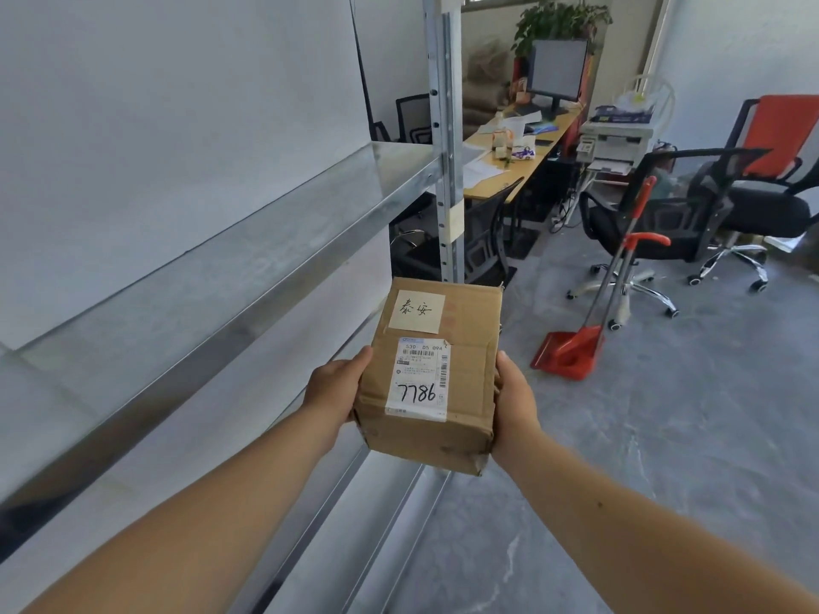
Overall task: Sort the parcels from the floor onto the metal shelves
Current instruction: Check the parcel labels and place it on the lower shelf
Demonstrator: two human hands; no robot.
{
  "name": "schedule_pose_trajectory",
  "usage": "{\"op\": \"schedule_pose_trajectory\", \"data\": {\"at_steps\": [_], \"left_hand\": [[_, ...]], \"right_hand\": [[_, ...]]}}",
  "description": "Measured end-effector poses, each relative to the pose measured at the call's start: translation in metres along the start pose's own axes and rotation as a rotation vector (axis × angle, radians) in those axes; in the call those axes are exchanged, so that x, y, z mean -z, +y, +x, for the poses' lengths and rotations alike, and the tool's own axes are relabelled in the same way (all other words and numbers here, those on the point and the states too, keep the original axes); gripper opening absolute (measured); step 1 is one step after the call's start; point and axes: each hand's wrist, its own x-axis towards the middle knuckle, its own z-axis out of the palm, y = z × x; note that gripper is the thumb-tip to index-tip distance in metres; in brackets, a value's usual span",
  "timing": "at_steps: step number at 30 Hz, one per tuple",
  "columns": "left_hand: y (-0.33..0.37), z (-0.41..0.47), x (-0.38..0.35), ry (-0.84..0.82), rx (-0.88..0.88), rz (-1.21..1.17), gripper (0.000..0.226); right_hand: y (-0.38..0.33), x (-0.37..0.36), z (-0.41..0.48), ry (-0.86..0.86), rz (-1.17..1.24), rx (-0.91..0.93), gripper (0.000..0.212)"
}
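Forearms reach forward; left hand (334,387) and right hand (516,401) clamp the box (438,383) at its 9 and 3 o'clock sides, mid-air, shelves (266,259) at its 9 o'clock. It looks stiff, light and slightly dented, so flat side walls are probably the safest hold.
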Motion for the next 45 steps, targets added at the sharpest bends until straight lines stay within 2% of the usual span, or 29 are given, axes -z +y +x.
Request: {"op": "schedule_pose_trajectory", "data": {"at_steps": [2,8,14,20,25,28,31,33,36,39,45], "left_hand": [[-0.006,0.009,0.001,0.004,0.007,0.012,0.037],[-0.026,0.028,-0.001,0.023,-0.012,0.031,0.015],[-0.037,0.044,0.002,0.022,-0.019,0.059,0.017],[-0.044,0.069,0.015,0.044,0.012,0.069,0.009],[-0.042,0.085,0.028,0.079,-0.036,0.039,0.004],[-0.039,0.095,0.031,0.181,-0.068,0.122,0.03],[-0.032,0.094,0.025,0.343,-0.147,0.331,0.034],[-0.028,0.092,0.019,0.409,-0.275,0.586,0.038],[-0.027,0.087,0.005,0.334,-0.424,0.806,0.038],[-0.026,0.082,-0.006,0.217,-0.421,0.799,0.04],[-0.025,0.083,-0.009,0.138,-0.389,0.965,0.064]], "right_hand": [[0.011,0.0,0.007,0.011,-0.015,-0.03,0.032],[0.034,-0.006,0.02,0.084,-0.106,-0.068,0.033],[0.054,-0.021,0.033,0.099,-0.141,-0.102,0.053],[0.068,-0.032,0.045,0.077,-0.163,-0.194,0.049],[0.067,-0.043,0.052,0.027,-0.226,-0.222,0.034],[0.066,-0.05,0.055,0.043,-0.279,-0.228,0.05],[0.067,-0.057,0.057,0.035,-0.296,-0.24,0.058],[0.068,-0.063,0.058,0.026,-0.318,-0.256,0.058],[0.072,-0.072,0.059,0.007,-0.367,-0.268,0.058],[0.078,-0.081,0.058,-0.021,-0.391,-0.272,0.06],[0.087,-0.093,0.061,-0.034,-0.337,-0.282,0.057]]}}
